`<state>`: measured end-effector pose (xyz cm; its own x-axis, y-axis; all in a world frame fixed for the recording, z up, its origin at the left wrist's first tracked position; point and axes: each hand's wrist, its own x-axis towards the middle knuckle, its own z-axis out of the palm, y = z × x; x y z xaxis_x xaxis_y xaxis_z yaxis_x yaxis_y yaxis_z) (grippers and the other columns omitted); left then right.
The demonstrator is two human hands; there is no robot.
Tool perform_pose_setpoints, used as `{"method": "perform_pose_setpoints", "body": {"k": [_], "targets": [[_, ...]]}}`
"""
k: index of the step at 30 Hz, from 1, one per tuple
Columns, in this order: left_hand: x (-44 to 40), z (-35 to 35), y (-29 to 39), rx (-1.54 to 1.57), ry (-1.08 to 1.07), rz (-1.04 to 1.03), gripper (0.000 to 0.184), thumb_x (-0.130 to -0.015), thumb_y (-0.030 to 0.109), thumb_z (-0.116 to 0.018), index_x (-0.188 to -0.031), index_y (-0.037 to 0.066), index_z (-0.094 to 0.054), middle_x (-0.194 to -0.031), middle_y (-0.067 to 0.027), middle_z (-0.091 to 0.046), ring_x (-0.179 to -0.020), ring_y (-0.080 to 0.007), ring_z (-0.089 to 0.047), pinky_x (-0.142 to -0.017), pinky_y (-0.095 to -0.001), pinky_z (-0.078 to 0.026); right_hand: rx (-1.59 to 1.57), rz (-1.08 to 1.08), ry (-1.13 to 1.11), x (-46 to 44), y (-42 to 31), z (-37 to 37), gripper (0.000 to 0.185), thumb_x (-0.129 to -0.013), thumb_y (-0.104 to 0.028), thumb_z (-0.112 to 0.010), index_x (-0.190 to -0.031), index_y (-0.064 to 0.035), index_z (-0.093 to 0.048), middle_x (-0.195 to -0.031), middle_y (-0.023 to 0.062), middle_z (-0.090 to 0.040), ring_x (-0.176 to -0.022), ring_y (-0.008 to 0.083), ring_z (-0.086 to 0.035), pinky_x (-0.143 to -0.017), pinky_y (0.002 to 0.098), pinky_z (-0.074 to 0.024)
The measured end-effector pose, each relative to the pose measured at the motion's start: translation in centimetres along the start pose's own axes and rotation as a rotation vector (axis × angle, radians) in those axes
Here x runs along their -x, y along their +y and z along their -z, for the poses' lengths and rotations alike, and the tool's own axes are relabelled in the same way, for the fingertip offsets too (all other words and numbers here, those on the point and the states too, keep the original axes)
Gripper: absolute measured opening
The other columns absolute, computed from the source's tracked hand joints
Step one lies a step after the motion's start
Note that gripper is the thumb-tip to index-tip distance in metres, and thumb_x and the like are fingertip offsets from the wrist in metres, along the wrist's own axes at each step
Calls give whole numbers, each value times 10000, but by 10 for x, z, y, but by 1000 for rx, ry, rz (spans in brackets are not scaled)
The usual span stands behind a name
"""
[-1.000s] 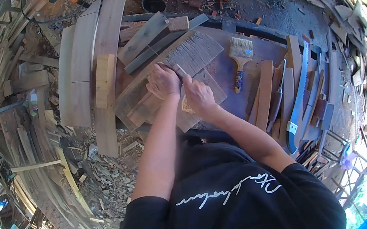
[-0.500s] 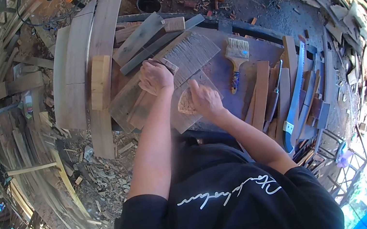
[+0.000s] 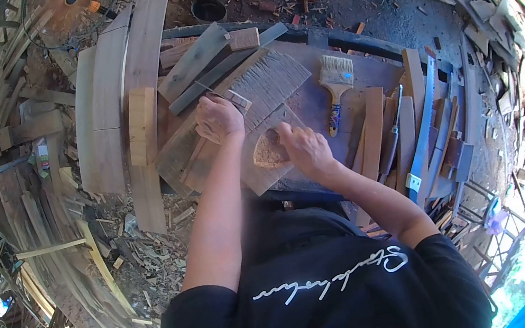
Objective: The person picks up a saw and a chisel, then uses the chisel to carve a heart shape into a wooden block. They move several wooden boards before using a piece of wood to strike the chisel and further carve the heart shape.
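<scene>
- Black shirt (image 3: pixel 343 304): white script, upside down from here, looks like "Stockholm".
- The desk (image 3: pixel 370 75) carries pretty much all the wood.
- Wide rough board (image 3: pixel 272 81) lies on it, under the left hand.
- Blue-bladed saw (image 3: pixel 423 125) sits among wood strips on the right.
- Paintbrush (image 3: pixel 338 84) has a blue label, too small to read.
- Right hand (image 3: pixel 308 149): fingers half curled beside a tan patch (image 3: pixel 267 152), can't tell if they hold anything.
- Left hand (image 3: pixel 219 117): fingers closed round a small wooden piece.
- Black tub (image 3: pixel 209 10): contents too dark to make out.
- Small wooden piece (image 3: pixel 240 100) is over the board.
</scene>
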<state>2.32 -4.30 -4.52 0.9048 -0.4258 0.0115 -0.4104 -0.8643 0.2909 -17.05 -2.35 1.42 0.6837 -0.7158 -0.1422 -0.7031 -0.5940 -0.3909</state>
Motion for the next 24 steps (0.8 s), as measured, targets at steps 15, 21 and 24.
{"method": "perform_pose_setpoints", "body": {"k": [15, 21, 24], "targets": [[0, 4, -1, -9, 28, -72, 293, -951, 252, -471, -828, 25, -610, -853, -180, -669, -823, -357, -664, -705, -472, -504, -9, -27, 25, -9, 3, -10, 112, -870, -122, -533, -941, -79, -458, -717, 120, -641, -704, 290, -678, -574, 405, -541], [0, 6, -2, 14, 54, -93, 323, -947, 253, -459, -817, -1, -610, -834, -230, -661, -795, -402, -652, -675, -510, -487, -56, 7, 122, -70, -24, -32, 126, -866, -123, -540, -959, -70, -474, -718, 134, -661, -695, 300, -693, -574, 410, -554], [0, 11, 2, -7, -17, -35, 331, -953, 283, -446, -858, 26, -632, -882, -176, -680, -830, -365, -670, -739, -491, -502, -114, 12, 118, -66, -24, -28, 136, -867, -105, -527, -977, -65, -457, -726, 149, -667, -699, 325, -695, -586, 423, -555]]}}
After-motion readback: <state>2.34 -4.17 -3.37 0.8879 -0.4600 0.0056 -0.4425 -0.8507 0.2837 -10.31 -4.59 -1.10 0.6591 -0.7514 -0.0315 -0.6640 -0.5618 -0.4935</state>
